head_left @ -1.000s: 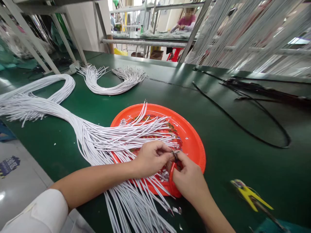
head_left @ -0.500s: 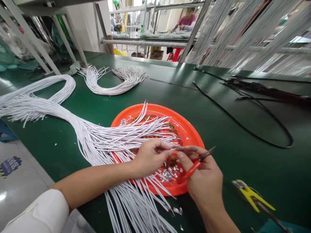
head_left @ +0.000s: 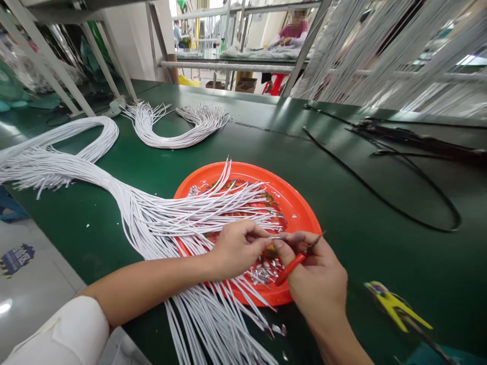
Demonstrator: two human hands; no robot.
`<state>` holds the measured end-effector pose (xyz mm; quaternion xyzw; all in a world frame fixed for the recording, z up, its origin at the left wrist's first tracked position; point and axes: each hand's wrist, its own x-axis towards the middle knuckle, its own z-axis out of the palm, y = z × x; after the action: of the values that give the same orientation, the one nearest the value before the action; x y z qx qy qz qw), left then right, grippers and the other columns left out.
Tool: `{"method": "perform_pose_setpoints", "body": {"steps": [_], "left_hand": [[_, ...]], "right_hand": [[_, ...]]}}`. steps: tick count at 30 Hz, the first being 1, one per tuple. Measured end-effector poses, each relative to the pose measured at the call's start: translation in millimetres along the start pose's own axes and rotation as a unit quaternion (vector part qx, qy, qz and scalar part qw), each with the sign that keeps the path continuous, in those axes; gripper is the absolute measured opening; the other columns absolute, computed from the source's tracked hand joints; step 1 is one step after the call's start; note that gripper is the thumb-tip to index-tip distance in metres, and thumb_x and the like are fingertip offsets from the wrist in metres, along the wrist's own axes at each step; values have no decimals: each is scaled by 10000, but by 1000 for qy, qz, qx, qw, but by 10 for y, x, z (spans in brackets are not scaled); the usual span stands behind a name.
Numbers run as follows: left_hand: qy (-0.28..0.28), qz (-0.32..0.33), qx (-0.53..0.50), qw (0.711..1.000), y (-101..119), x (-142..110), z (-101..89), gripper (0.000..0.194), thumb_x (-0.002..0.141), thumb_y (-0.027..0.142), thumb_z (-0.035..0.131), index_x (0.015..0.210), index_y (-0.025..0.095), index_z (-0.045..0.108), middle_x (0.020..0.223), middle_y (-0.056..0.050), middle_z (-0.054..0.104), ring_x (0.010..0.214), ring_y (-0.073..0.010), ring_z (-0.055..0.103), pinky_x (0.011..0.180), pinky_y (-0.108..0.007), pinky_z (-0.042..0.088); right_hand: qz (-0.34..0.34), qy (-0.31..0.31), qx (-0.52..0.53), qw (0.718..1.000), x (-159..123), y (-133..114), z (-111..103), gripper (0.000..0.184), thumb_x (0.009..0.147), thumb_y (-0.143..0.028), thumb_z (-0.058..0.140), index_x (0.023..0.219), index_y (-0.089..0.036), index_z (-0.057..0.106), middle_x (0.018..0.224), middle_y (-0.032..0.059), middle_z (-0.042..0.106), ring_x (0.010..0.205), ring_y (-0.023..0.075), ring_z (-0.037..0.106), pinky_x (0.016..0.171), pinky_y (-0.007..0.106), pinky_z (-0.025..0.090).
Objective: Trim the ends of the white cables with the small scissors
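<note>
Cutters (head_left: 292, 266) have swung clear, tucked in the right hand (head_left: 319, 284); it's pinching a wire (head_left: 275, 238), left hand (head_left: 238, 249) too.

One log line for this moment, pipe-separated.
left hand: pinches cable end | right hand: at same end, holds red-handled tool | red tray: beneath hands, silvery scraps inside | yellow tool: right of tray

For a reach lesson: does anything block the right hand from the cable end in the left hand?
Nothing visible: the right hand appears to touch the cable end; its red-handled snips point away.
</note>
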<state>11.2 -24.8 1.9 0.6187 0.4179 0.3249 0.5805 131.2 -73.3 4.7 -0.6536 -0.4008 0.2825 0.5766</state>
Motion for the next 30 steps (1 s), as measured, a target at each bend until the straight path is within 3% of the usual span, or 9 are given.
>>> {"method": "perform_pose_setpoints", "body": {"steps": [5, 12, 21, 26, 30], "left_hand": [[-11, -14, -27, 999, -19, 0, 2, 131, 759, 255, 543, 795, 140, 595, 697, -18, 627, 571, -100, 560, 544, -225, 440], [-33, -15, 4, 999, 34, 1, -17, 93, 747, 208, 535, 746, 129, 585, 640, 5, 567, 564, -86, 511, 544, -208, 415], [-129, -83, -42, 987, 144, 49, -48, 161, 766, 159, 513, 615, 116, 549, 549, 29, 519, 515, -52, 469, 548, -182, 390], [-66, -85, -45, 993, 73, 66, -25, 125, 744, 229, 576, 772, 114, 616, 642, 2, 591, 535, -64, 502, 530, -191, 408], [-47, -49, 4, 998, 25, 69, -21, 194, 753, 291, 570, 829, 123, 630, 702, -20, 633, 574, -80, 535, 544, -200, 414]], "right_hand": [[-40, -9, -140, 989, 1, -2, -45, 153, 674, -303, 619, 742, -214, 516, 780, 14, 631, 676, 155, 589, 609, 269, 460], [-39, 0, -224, 974, 45, -6, -67, 139, 657, -320, 567, 736, -212, 528, 703, 16, 625, 597, 164, 581, 541, 269, 442], [-49, -79, -106, 990, 149, 87, -151, 138, 673, -293, 620, 772, -212, 568, 746, 22, 643, 614, 145, 590, 530, 248, 462], [11, 18, -9, 1000, 164, 62, -96, 276, 642, -363, 688, 810, -191, 553, 711, 18, 635, 650, 159, 610, 631, 299, 494], [48, 6, 58, 997, 132, -32, -70, 341, 644, -412, 696, 855, -193, 540, 666, 10, 645, 625, 166, 623, 644, 324, 507]]}}
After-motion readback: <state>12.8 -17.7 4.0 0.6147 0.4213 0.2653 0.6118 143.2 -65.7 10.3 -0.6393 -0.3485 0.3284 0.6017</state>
